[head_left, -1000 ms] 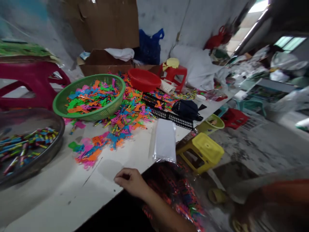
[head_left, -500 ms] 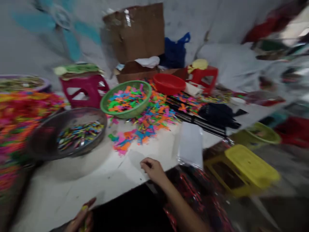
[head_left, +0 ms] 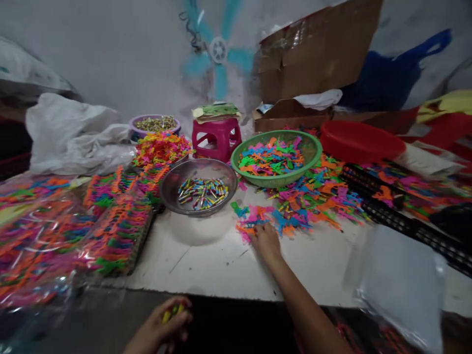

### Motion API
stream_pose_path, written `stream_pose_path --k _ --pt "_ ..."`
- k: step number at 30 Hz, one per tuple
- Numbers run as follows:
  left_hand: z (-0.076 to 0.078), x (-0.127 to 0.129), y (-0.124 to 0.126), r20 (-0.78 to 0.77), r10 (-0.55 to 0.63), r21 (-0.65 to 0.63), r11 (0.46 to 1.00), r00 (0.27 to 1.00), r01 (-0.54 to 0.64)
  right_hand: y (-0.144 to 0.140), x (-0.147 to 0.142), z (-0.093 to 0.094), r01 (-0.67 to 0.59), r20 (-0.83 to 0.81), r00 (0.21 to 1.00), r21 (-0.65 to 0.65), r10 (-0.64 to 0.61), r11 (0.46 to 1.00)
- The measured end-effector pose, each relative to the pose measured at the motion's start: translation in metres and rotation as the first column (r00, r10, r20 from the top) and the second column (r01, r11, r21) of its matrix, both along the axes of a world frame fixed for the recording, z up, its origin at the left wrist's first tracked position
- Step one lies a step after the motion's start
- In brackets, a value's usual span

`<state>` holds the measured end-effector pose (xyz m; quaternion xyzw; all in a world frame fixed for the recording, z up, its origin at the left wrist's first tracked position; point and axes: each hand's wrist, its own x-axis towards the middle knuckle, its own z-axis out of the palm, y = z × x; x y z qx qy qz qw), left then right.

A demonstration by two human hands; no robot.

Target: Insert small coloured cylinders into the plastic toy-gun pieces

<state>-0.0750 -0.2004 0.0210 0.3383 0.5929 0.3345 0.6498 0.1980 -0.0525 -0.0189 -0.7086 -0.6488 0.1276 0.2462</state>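
My left hand (head_left: 165,322) is closed around several small yellow-and-green striped sticks (head_left: 172,313), low in the view before the table's front edge. They resemble the short, shiny, striped sticks (head_left: 202,192) in the grey see-through bowl (head_left: 169,204). My right hand (head_left: 267,241) reaches over the table, fingers apart, at the near edge of a loose pile of bright plastic toy pistols (head_left: 313,206). Its fingertips touch pink and orange pieces; motion blur hides finer detail. Behind the pile, a green basin (head_left: 313,155) holds more toy pistols.
Bagged rows of coloured pieces (head_left: 121,236) lie at left. A magenta stool (head_left: 217,137), a cardboard box (head_left: 313,54) and a red basin (head_left: 361,140) stand along the back. Clear plastic bags (head_left: 401,280) overhang the table edge at right, near black strips (head_left: 424,231).
The view has swung left. My right hand has moved from above the bare tabletop forward to the toy pistols. My left hand still holds the striped sticks.
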Motion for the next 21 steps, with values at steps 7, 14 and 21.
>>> stream_pose_path --k 7,14,21 --pt "-0.005 0.062 0.053 0.169 -0.106 0.035 0.994 0.980 0.102 -0.018 0.010 -0.002 -0.029 0.163 0.986 0.017 0.026 0.999" --pt "-0.008 0.078 0.061 0.237 -0.052 0.028 0.999 0.970 0.047 -0.012 0.008 -0.004 -0.188 0.210 0.961 0.022 0.179 0.982" --pt "-0.013 0.080 0.057 0.214 -0.042 0.052 0.998 0.976 0.031 -0.024 0.003 0.000 -0.261 0.161 0.949 -0.086 0.272 0.962"
